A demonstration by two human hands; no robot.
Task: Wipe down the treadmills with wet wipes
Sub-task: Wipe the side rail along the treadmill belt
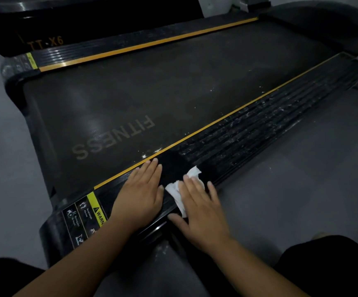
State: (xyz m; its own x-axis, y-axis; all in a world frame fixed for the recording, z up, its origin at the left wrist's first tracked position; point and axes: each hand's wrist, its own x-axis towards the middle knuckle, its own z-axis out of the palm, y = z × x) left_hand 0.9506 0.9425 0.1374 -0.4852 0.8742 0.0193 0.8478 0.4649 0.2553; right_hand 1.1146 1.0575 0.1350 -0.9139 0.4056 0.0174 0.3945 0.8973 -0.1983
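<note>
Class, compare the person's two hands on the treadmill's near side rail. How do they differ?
The left hand lies bare on the side rail; the right hand presses a white wipe onto it. The left hand sits by the yellow stripe, the right hand at the rail's outer edge. Both lie flat and open on the same rail.

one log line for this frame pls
phase: wiping near side rail | left hand: flat on rail | right hand: pressing wet wipe onto rail | rail ahead: white specks present
</note>
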